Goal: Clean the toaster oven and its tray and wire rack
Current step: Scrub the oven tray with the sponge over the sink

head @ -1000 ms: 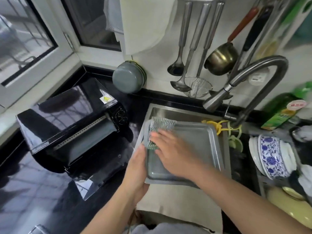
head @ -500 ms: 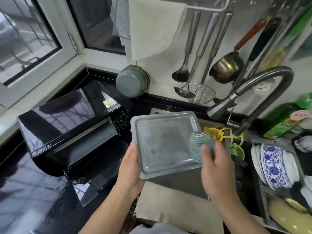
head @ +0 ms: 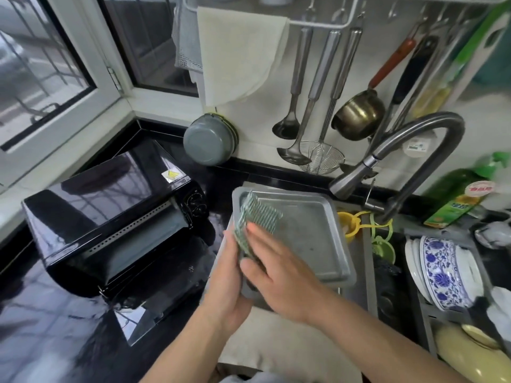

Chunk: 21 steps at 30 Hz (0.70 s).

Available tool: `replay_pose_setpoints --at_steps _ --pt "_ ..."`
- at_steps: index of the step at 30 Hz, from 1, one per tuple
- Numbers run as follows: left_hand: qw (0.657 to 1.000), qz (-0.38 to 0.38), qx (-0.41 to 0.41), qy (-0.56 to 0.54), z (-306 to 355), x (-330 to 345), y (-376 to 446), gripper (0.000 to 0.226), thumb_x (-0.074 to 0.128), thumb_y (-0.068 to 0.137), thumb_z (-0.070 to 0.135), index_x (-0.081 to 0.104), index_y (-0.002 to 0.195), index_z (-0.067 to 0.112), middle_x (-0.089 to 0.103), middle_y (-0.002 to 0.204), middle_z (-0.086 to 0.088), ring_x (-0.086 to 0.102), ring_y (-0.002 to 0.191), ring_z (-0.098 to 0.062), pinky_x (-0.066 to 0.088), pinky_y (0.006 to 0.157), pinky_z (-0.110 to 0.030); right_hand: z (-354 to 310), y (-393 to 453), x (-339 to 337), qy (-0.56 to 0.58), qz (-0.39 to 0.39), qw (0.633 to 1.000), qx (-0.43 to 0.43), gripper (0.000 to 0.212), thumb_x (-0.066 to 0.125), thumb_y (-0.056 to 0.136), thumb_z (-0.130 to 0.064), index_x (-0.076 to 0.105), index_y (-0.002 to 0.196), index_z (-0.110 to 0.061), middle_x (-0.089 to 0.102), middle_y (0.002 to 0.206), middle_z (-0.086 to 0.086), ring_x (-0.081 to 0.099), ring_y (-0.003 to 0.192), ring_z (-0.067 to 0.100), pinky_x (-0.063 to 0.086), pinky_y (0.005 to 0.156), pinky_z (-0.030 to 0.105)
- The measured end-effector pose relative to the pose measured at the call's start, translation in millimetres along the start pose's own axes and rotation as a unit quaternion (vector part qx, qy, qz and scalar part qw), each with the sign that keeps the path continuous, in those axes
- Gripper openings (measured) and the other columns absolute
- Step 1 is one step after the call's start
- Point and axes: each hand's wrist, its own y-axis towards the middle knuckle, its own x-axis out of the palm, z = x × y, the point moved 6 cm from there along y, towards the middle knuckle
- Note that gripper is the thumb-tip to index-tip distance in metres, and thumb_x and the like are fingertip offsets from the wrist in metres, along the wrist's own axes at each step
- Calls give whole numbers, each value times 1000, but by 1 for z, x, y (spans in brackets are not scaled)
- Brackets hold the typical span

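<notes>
One toaster oven, one tray and one striped scouring cloth are in view; no wire rack can be made out. The oven sits on the black counter at my left, its door dropped open toward me and its long axis running from near left to far right. I hold the tray over the sink, cavity facing up, long axis running away from me and slightly to the right. My left hand grips the tray's near left edge, fingers closed around the rim. My right hand lies flat, fingers extended and close together, pressing the cloth against the tray's left inner side. One faucet arches over the sink from the right.
</notes>
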Motion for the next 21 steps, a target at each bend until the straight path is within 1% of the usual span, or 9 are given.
replay_pose_setpoints --at_steps 2,4,8,11,14,16,17,19,21 --pt "999 0 14 -29 9 -12 4 72 31 101 76 50 153 31 53 155 -13 52 142 -31 43 117 -45 -3 -26 15 -35 -17 999 -33 59 20 105 -53 22 158 -28 -2 163 -27 -6 145 -15 3 115 12" --pt "998 -19 -4 -60 11 -18 4 78 28 98 80 42 158 33 48 159 -13 48 145 -33 43 116 -45 -2 -33 20 -97 -8 993 -62 55 20 107 -49 27 157 -26 3 164 -19 0 149 -6 9 117 23" --pt "996 -27 -29 -83 3 -13 -4 88 42 85 91 57 147 31 56 152 -12 54 140 -33 53 103 -51 -13 10 5 -178 33 980 -87 52 22 105 -40 32 155 -28 15 165 -9 8 152 14 6 125 43" --pt "997 29 14 -71 12 -20 0 82 44 83 90 64 140 35 62 147 -9 59 135 -30 52 107 -51 -15 30 11 -181 35 980 -69 54 21 103 -42 33 155 -31 17 165 -10 7 153 20 9 124 48" --pt "998 29 49 -25 24 -20 -5 81 49 80 87 65 138 34 64 144 -8 61 134 -29 46 114 -57 -14 37 19 -178 56 980 -66 54 20 104 -43 31 155 -29 15 166 -8 -1 155 22 8 124 50" --pt "998 17 50 30 26 -19 -9 88 63 78 80 60 143 21 65 142 -14 61 133 -32 46 113 -57 -14 46 11 -193 68 977 -66 56 13 106 -46 28 156 -26 12 167 -4 -5 155 23 5 125 50" --pt "995 14 62 71 27 -19 -12 85 70 81 73 58 144 16 65 141 -15 61 133 -32 49 111 -52 -14 51 4 -207 69 974 -63 60 9 105 -49 26 157 -25 12 168 -3 -5 155 24 4 125 50" --pt "988 -15 92 123 27 -20 -16 60 70 96 47 55 148 21 64 143 -11 60 133 -31 52 108 -43 -14 59 -12 -212 70 973 -50 65 5 102 -53 29 156 -27 17 166 -3 3 154 23 5 125 49" --pt "987 -36 82 135 21 -28 -17 46 63 103 26 56 148 24 65 141 -13 64 127 -36 57 99 -42 -8 60 -27 -122 76 989 -27 62 12 103 -53 44 150 -28 33 160 -8 23 148 17 15 123 43"
